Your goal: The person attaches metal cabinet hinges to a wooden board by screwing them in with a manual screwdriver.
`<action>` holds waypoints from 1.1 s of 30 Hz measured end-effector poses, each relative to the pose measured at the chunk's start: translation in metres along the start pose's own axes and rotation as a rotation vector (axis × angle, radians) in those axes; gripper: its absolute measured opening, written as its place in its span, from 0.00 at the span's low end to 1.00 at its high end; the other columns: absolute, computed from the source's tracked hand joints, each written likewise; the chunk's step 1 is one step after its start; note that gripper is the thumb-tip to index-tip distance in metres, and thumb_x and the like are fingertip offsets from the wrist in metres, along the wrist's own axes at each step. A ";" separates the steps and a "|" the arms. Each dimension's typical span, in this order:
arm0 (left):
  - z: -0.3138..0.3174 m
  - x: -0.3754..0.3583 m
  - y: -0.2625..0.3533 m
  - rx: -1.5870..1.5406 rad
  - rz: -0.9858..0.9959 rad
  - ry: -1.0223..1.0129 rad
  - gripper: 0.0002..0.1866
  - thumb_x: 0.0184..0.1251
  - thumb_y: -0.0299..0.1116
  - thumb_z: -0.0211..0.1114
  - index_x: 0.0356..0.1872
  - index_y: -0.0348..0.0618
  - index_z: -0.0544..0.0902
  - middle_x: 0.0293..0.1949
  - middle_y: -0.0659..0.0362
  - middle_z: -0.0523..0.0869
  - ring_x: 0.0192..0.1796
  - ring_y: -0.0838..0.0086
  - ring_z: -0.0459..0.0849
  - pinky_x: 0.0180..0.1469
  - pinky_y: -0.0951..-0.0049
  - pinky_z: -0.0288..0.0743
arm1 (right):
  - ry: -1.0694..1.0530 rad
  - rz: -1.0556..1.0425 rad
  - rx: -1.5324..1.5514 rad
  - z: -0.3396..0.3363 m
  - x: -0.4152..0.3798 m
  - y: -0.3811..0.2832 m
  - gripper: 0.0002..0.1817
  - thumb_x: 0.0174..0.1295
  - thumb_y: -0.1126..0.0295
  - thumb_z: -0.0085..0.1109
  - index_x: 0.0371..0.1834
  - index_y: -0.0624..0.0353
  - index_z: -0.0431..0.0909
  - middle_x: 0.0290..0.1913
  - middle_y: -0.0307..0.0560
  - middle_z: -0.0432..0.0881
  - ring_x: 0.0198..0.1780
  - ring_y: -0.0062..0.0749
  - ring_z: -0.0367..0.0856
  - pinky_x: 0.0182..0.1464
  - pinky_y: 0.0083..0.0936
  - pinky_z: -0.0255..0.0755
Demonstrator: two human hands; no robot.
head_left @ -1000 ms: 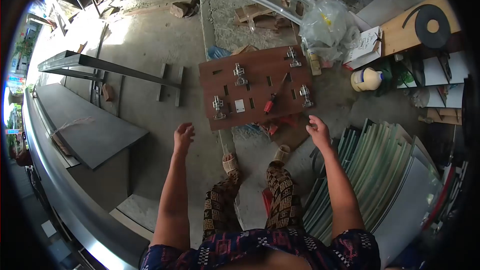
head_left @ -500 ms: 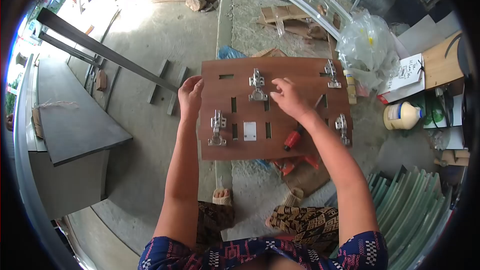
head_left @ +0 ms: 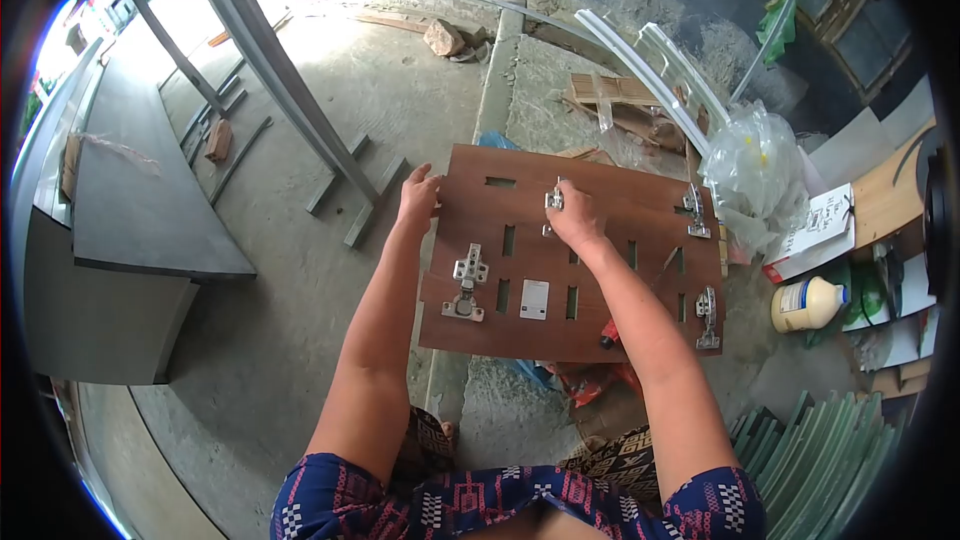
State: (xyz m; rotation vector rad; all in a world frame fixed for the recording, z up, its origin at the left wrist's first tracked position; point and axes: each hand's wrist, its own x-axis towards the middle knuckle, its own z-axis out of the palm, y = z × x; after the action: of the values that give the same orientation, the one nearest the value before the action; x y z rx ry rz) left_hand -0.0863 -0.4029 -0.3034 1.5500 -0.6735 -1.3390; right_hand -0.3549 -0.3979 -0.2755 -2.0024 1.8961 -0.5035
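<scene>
1. The brown slotted board (head_left: 490, 328) is lying broad and flat in front of you, with your left hand (head_left: 418, 195) hovering at its upper left edge. Those fingers are curling loosely; you cannot tell from here whether they are touching the edge.
2. Your right hand (head_left: 577, 215) is now reaching the upper middle hinge (head_left: 554, 200), having been just to its right half a second ago. Thumb and fingers are pinching it, so this is the one hinge you are handling.
3. The left hinge (head_left: 465, 285) is resting near the board's left side, while the upper right hinge (head_left: 697, 210) and lower right hinge (head_left: 708, 318) are sitting near the right edge — all three out of your hands.
4. The red screwdriver (head_left: 609, 334) is lying partly under your right forearm, which is hiding its middle.
5. Your right fingers are covering part of the pinched hinge — its contact with the board is staying hard to make out, as are your left fingertips.
</scene>
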 end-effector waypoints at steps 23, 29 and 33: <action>0.010 0.020 -0.034 -0.143 0.066 -0.154 0.29 0.63 0.33 0.65 0.65 0.39 0.71 0.52 0.49 0.82 0.48 0.68 0.82 0.48 0.67 0.79 | -0.002 -0.068 0.279 0.070 0.044 -0.081 0.20 0.52 0.60 0.67 0.47 0.57 0.78 0.36 0.54 0.84 0.41 0.49 0.83 0.44 0.43 0.75; 0.013 0.004 -0.014 -0.056 0.168 -0.180 0.33 0.64 0.31 0.65 0.69 0.41 0.63 0.46 0.47 0.83 0.42 0.71 0.84 0.39 0.73 0.80 | -0.159 -0.315 0.286 -0.046 -0.018 -0.027 0.21 0.54 0.70 0.62 0.52 0.60 0.75 0.48 0.52 0.77 0.48 0.43 0.80 0.46 0.37 0.75; 0.018 0.023 -0.022 0.336 0.405 -0.112 0.30 0.62 0.41 0.65 0.65 0.46 0.71 0.56 0.43 0.78 0.56 0.59 0.79 0.56 0.63 0.75 | -0.432 -0.428 -0.274 -0.109 -0.082 0.042 0.24 0.46 0.80 0.54 0.50 0.54 0.76 0.45 0.49 0.76 0.48 0.54 0.76 0.50 0.45 0.71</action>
State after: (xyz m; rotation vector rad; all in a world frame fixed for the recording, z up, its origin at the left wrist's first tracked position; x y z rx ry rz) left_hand -0.1011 -0.4195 -0.3324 1.4962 -1.2608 -1.0458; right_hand -0.4470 -0.3184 -0.2017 -2.4607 1.3372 0.1033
